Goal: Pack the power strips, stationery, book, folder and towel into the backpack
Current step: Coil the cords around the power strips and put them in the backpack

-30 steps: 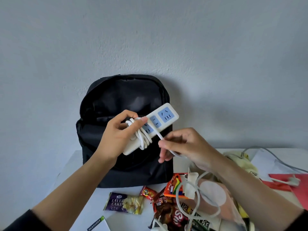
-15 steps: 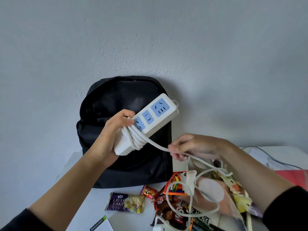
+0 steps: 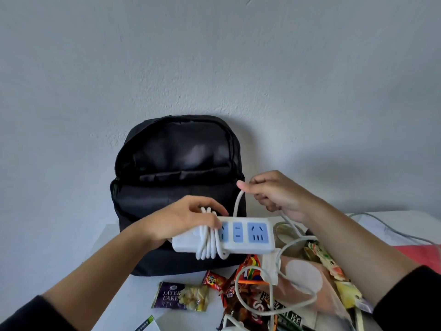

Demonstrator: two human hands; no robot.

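Power strip (image 3: 245, 235), white with 3 blue sockets, gripped by left hand (image 3: 186, 220); right hand (image 3: 274, 194) pinches its cord (image 3: 236, 204).

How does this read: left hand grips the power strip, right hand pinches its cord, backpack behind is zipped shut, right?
No: the head view shows the backpack unzipped, open. The left hand grips the power strip; the right hand pinches its cord.

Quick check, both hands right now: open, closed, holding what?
Left hand: closed, gripping the white power strip over its wound loops.
Right hand: closed, pinching the loose cord.
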